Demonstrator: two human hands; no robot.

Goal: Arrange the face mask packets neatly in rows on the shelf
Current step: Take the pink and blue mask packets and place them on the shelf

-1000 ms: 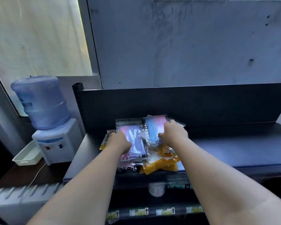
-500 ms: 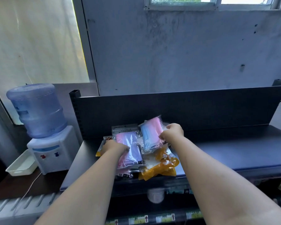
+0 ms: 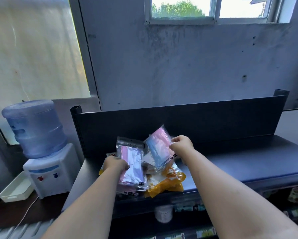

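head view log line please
left hand: grips pink-lilac plastic mask packet | right hand: pinches tilted blue-pink plastic mask packet | dark metal shelf: no rows yet

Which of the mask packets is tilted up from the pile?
The pink-and-blue packet in the right hand; the pink-lilac packet and orange packet lie flat.

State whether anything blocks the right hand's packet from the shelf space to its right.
Nothing visible does. The right hand holds the packet above the pile, and the shelf to the right shows no objects.
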